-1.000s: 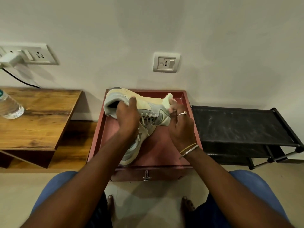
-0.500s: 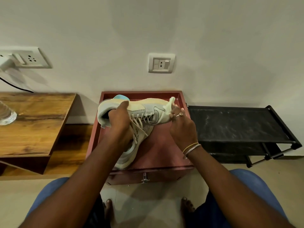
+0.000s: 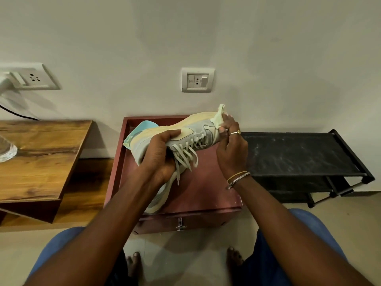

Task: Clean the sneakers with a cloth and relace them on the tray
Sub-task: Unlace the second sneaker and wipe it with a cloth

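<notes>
Pale plaster wall backs a low reddish-brown wooden tray point(image 3: 206, 190) on the floor, flanked by a brown wooden side table point(image 3: 41, 157) and a black metal shoe rack point(image 3: 299, 153). Above the tray the left hand point(image 3: 158, 154) grips a grey-and-cream mesh sneaker point(image 3: 195, 131) round its heel end, sole turned toward the wall. The right hand point(image 3: 231, 149) pinches a pale yellow-green cloth point(image 3: 220, 116) against the toe. A second matching sneaker point(image 3: 158, 201) lies on the tray below. Loose beige laces point(image 3: 185, 155) dangle. A hard wipe could twist the shoe out of that one-handed hold, or snag the cloth in the laces.
</notes>
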